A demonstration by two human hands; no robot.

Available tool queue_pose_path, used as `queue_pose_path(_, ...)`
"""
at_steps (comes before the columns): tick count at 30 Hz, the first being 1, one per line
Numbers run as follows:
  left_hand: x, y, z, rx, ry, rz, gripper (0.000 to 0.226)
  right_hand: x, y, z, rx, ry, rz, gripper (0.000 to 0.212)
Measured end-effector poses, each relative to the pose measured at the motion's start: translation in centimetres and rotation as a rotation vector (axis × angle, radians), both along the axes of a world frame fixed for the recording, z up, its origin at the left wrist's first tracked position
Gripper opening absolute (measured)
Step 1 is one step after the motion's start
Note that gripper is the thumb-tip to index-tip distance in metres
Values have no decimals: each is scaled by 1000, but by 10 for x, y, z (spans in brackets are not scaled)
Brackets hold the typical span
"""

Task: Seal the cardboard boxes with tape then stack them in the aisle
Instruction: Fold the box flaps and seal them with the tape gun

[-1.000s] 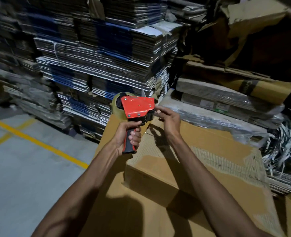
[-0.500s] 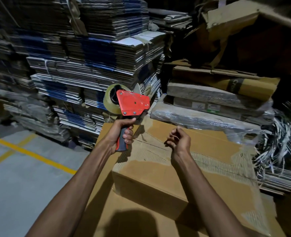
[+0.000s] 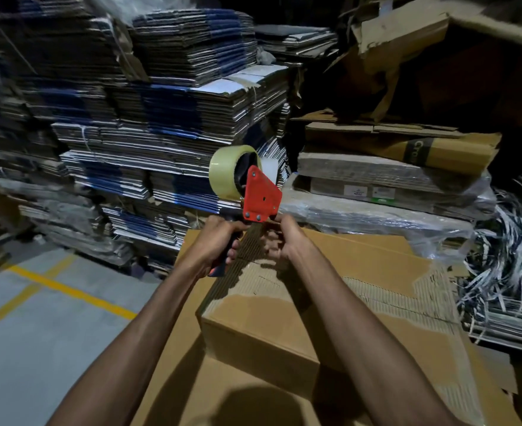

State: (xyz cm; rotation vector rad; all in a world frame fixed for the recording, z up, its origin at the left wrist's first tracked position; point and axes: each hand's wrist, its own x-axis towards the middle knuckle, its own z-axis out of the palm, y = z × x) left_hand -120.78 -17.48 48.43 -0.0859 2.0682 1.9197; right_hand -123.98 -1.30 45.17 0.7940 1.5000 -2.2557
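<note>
A red tape dispenser [image 3: 261, 196] with a roll of clear tape [image 3: 224, 172] is held upright over the far left corner of a brown cardboard box [image 3: 376, 272]. My left hand [image 3: 218, 245] grips its dark handle. Fingers of my right hand [image 3: 282, 241] are curled at the dispenser's front, just under the red plate. The clear tape's end does not show. The box's top has torn patches of bare corrugation. It lies on a larger cardboard box [image 3: 186, 379].
Tall stacks of flattened cartons [image 3: 167, 124] stand behind and to the left. Wrapped flat cartons [image 3: 376, 192] and loose strapping [image 3: 505, 256] crowd the right. Grey floor with yellow lines [image 3: 69, 292] lies to the left.
My right hand dropped away from the dispenser, then rose back to its front. The dispenser has tipped upright and turned, with the roll now at the top left.
</note>
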Motion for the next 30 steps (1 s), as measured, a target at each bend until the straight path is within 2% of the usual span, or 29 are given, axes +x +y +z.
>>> queue_pose_path(5,9,-8,-1,-103,109,17,5,-39,14,0,409,168,134,21)
queue_pose_path(10,11,-19,-17,-192,179,60,15,-56,14,1,633,310,294,21)
queue_pose_path(14,12,-35,-28,-230,149,139,20,-87,7,-2,911,385,257,23)
queue_pose_path(19,30,-59,-48,-253,106,187,15,-124,31,-16,1083,425,186,16)
queue_pose_path(23,33,-56,-56,-254,84,237,21,-152,24,-37,1222,402,221,24)
queue_pose_path(30,21,-49,-66,-299,39,250,22,-167,17,-55,1212,395,270,25)
